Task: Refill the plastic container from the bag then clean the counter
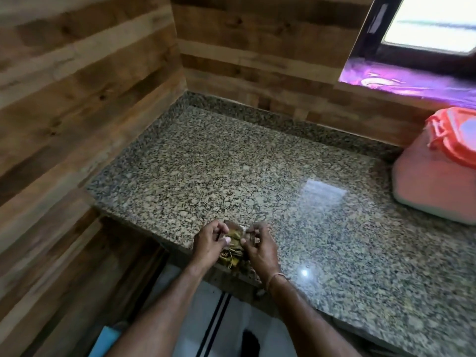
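At the front edge of the counter (231, 163), the left hand (210, 240) and right hand (260, 247) pinched the bag (231, 240) of leaves, while the container (435, 181) stood lidded at its right end, refilling apparently unstarted.

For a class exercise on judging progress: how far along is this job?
Done: nothing visible yet. In hand: left hand and right hand pinch a small clear bag of dried leaves at the edge of the granite counter. Left: the plastic container stands apart at the right, orange lid on; refilling and wiping remain.
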Demonstrator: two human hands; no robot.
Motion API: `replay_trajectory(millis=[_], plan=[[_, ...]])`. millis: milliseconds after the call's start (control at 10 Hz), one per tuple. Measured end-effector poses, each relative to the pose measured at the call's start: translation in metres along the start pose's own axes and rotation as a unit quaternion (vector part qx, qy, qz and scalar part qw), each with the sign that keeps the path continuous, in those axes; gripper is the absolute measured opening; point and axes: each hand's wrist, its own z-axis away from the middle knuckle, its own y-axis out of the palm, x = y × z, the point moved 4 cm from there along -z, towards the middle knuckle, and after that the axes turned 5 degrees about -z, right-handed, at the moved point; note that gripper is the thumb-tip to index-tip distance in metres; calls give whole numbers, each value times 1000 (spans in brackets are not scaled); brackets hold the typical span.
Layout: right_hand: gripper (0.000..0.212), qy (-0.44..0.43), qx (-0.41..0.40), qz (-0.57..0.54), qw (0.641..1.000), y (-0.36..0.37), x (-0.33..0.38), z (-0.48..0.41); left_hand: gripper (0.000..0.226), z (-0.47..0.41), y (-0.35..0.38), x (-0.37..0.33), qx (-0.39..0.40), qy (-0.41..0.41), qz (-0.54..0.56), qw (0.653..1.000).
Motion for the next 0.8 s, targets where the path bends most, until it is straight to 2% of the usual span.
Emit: replay_trajectory(millis=[100,200,300,400,600,800], plan=[[23,-6,-1,104,995,4,-13,-17,28,-12,11,6,-5,7,-72,997],[25,-1,23,169,985,11,-26,-27,44,-15,16,9,-10,24,-196,980],[32,5,34,188,982,8,-29,-32,54,-17,17,17,5,23,-211,977],[37,-4,42,193,980,1,-31,-29,58,-14,15,20,-7,21,-169,985],[38,-29,15,197,980,-25,-23,-7,57,5,2,4,-44,31,-214,975],[37,-57,-69,202,975,-85,-9,49,53,54,4,-38,-73,128,-298,943]])
